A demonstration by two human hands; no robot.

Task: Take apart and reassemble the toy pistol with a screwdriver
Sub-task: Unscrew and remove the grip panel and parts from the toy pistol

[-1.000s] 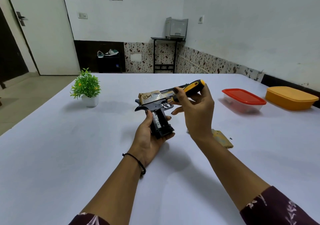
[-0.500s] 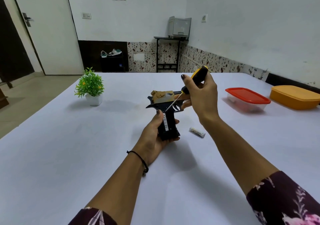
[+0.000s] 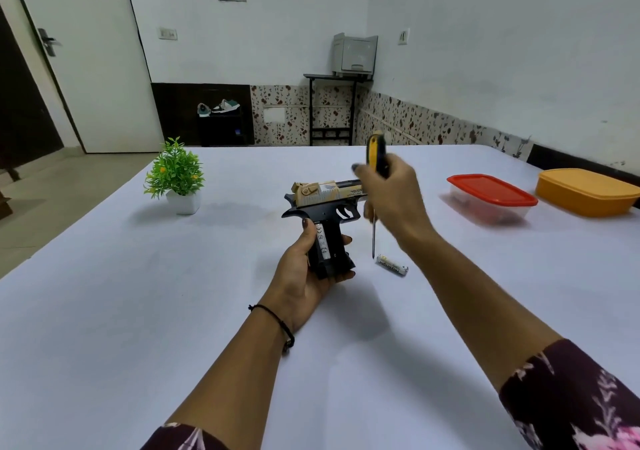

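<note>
Left hand (image 3: 304, 269) wrapped round pistol (image 3: 325, 217) grip, right hand (image 3: 391, 200) clutching upright screwdriver (image 3: 375, 172), shaft pointing down below its fingers, battery (image 3: 392, 264) just under the tip

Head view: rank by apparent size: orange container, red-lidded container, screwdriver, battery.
1. orange container and red-lidded container: look alike, and the orange one is cut by the frame edge, so unranked.
2. screwdriver, partly hidden by the right hand.
3. battery.
</note>
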